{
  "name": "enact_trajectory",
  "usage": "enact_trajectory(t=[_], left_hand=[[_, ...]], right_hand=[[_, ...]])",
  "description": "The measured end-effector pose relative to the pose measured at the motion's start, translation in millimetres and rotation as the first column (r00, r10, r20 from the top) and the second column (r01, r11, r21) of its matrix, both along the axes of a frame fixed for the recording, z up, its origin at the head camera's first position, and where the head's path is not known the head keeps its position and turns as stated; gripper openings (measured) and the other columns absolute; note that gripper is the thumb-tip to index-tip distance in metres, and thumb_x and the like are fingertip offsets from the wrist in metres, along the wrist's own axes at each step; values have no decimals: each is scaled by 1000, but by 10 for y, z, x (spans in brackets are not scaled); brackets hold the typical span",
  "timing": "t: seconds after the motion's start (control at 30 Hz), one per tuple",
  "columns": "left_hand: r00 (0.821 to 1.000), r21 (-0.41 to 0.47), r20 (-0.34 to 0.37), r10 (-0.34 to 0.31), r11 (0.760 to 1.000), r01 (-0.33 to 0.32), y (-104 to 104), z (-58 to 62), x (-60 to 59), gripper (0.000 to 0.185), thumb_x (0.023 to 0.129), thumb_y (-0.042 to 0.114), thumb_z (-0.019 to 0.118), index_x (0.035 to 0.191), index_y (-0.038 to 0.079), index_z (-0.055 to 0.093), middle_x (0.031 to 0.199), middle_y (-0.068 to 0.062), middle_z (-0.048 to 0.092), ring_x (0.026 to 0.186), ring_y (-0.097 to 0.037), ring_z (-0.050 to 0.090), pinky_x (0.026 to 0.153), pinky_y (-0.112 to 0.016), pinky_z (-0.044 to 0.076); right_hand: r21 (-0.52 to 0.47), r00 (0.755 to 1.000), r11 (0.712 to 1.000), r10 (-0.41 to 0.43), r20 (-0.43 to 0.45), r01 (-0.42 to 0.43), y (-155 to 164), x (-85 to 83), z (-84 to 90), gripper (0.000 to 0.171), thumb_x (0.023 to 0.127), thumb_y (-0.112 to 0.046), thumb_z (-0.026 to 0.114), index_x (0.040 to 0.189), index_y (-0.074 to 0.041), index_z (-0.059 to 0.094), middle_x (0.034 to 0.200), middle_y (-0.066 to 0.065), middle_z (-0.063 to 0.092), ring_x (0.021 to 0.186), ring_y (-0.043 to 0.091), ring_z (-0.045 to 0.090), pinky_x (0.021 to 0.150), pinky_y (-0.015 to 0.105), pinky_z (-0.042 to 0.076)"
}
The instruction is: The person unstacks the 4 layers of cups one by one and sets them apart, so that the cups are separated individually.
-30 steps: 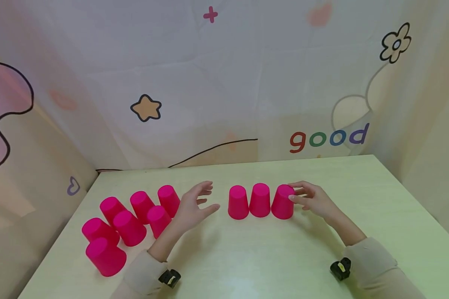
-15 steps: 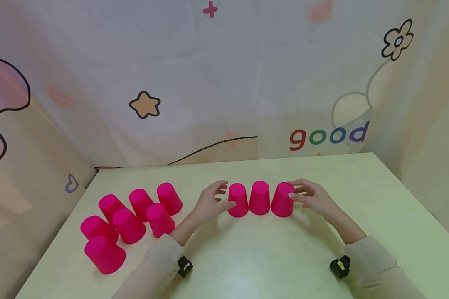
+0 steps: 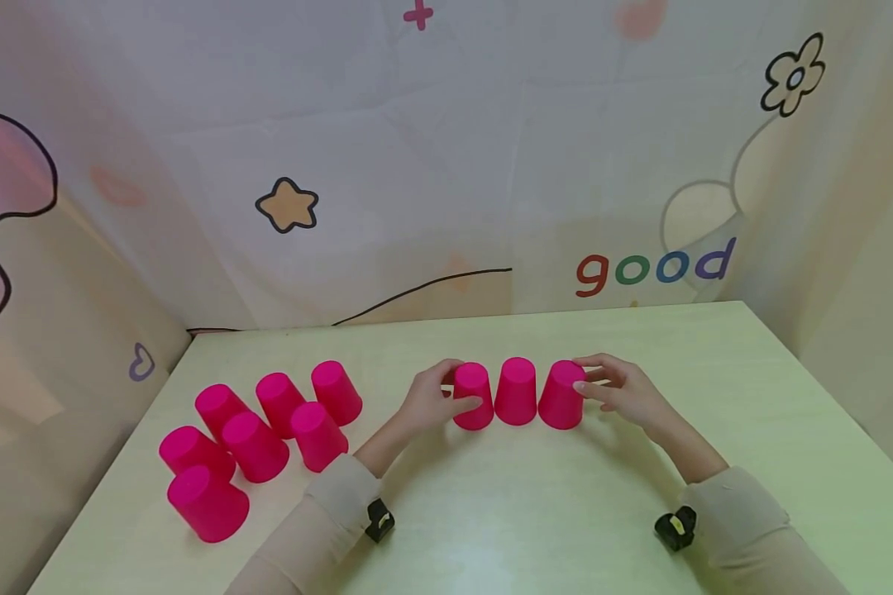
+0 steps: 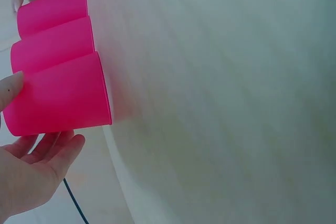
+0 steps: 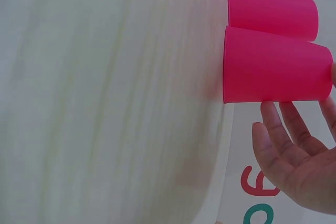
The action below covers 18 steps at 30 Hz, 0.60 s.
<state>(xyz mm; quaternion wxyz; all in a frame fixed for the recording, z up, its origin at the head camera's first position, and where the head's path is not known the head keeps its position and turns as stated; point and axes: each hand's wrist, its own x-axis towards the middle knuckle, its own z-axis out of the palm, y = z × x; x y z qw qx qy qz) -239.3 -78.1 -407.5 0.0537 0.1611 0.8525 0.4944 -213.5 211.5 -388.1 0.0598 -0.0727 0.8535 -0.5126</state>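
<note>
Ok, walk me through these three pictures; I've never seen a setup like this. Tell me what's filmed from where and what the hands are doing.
No machine here: a person works bare-handed, wearing three cameras. The wide picture comes from the head, the other two from the wrists, so they look sideways. On the pale green table three pink upside-down cups stand in a row. The left hand grips the left end cup; the right hand touches the right end cup, the middle cup between them. Seven more pink cups stand clustered to the left.

Two bare hands: left hand [image 3: 426,402], right hand [image 3: 625,395]. Beige long sleeves [image 3: 737,516], loose at cuffs. Small black wrist devices [image 3: 673,529] with yellow marking, one per wrist.
</note>
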Motion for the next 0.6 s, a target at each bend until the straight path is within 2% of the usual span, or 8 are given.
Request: enact_trajectory(t=[0.13,0.3,0.47,0.6], left_hand=[[1000,6,10,0,1000,-1,-25,14,38,51,75,15,74,120,7,51,110,-6,57,100,-23,53,73,-31,51],[1000,3,-13,-7,1000,7,-83,25,105,50,75,15,74,119,7,52,109,-5,57,98,-23,53,72,-30,51],[998,-9,-58,-26,1000,26,-164,59,186,49,75,16,74,119,7,53,107,-4,59,97,-21,55,78,-32,50],[998,7,-66,-21,1000,21,-246,99,266,49,75,16,75,118,9,54,107,-2,59,98,-21,55,82,-36,49]], right_hand=[[-3,1000,1000,0,1,0,-4,-1,0,47,88,-21,60,128,-1,45,120,25,48,106,39,50,75,44,52],[-6,1000,1000,4,4,-4,-9,2,5,49,88,-23,60,129,-2,44,121,25,48,106,39,50,75,44,52],[-12,1000,1000,11,-2,-11,10,2,-6,48,88,-23,60,129,-2,45,121,24,48,107,39,49,75,43,52],[-19,1000,1000,23,-4,-23,17,-4,-18,49,88,-25,60,129,-2,45,121,24,48,107,38,49,74,43,52]])
